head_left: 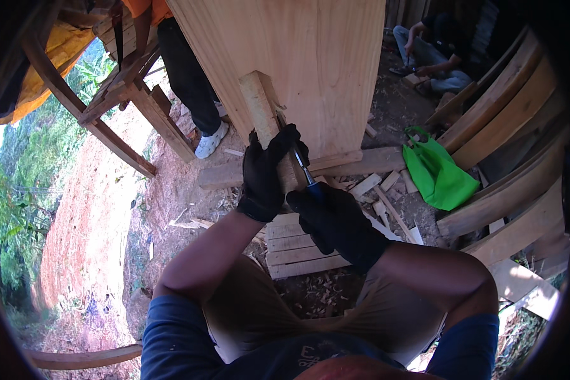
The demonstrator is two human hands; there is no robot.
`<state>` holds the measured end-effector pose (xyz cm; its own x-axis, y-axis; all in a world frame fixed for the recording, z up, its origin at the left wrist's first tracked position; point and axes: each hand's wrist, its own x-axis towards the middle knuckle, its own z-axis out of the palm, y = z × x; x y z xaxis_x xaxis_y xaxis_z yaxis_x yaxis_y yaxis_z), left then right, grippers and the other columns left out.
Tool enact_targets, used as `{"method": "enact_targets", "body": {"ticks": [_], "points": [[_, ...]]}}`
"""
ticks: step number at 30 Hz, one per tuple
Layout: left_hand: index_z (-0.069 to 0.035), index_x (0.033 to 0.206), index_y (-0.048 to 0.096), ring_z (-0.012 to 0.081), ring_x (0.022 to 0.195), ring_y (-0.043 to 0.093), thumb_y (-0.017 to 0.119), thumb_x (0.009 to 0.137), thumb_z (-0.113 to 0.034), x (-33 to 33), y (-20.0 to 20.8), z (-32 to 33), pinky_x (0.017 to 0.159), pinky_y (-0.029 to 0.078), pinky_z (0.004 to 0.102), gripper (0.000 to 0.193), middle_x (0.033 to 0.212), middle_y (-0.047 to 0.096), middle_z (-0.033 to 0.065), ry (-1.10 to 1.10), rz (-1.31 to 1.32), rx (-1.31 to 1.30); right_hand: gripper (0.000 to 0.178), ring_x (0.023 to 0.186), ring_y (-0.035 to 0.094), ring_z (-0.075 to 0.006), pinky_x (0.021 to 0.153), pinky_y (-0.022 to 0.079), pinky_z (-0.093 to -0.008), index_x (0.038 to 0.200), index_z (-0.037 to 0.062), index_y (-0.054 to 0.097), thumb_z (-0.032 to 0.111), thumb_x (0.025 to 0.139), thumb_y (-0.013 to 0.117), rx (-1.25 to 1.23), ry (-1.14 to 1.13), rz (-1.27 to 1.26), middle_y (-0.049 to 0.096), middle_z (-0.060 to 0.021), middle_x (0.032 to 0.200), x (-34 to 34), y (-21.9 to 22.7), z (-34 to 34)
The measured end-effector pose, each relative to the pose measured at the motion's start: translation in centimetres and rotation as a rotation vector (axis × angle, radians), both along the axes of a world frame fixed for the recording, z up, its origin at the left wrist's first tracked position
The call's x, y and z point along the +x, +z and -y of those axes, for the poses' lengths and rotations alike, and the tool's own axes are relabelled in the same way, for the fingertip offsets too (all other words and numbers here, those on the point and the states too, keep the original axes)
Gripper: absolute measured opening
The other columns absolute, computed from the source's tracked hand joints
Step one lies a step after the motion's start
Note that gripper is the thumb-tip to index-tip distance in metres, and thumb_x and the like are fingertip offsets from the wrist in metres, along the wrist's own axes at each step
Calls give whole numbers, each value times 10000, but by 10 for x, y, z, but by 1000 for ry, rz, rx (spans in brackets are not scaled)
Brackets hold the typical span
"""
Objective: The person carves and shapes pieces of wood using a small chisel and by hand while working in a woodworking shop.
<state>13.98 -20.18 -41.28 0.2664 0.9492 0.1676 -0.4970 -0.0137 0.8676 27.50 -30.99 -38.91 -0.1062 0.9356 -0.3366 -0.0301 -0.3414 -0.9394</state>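
Note:
Both my hands wear black gloves. My left hand (263, 180) is closed around a squared length of wood (260, 104), with its fingers lying over the metal shaft of a chisel (303, 164). In my right hand (339, 221) the chisel's blue handle is gripped, its shaft pointing up and away along the wood's right side. The chisel's tip is near a raised shaving on that side and is partly hidden by my left fingers. Behind the wood's far end is a wide, pale wooden board (323, 76).
A slatted wooden piece (297, 247) lies between my knees, among wood scraps and shavings. To the right sit a green bag (437, 172) and stacked curved planks (487, 104). One person (187, 69) stands at the far left by a timber frame (161, 120); another (437, 54) sits far right.

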Motion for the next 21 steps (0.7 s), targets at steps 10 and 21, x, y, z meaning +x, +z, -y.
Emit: {"method": "enact_targets", "body": {"ticks": [10,21], "points": [[9,1167,632,238,791,695,685,1026,-238,-30,7,-22,702,569,385,289,976,685,121,-186,23,-55,277,516,491,-27,459,359,-213,1275,75,737,193,1026,706,126,-154,143,589,52,709,70,36,-20],[28,1309,527,294,900,665,651,978,-218,-37,5,-28,841,557,432,431,985,641,170,-187,-48,11,328,694,649,-110,688,533,-325,1131,12,765,313,1064,655,351,-39,375,700,-46,772,54,30,-8]]}}
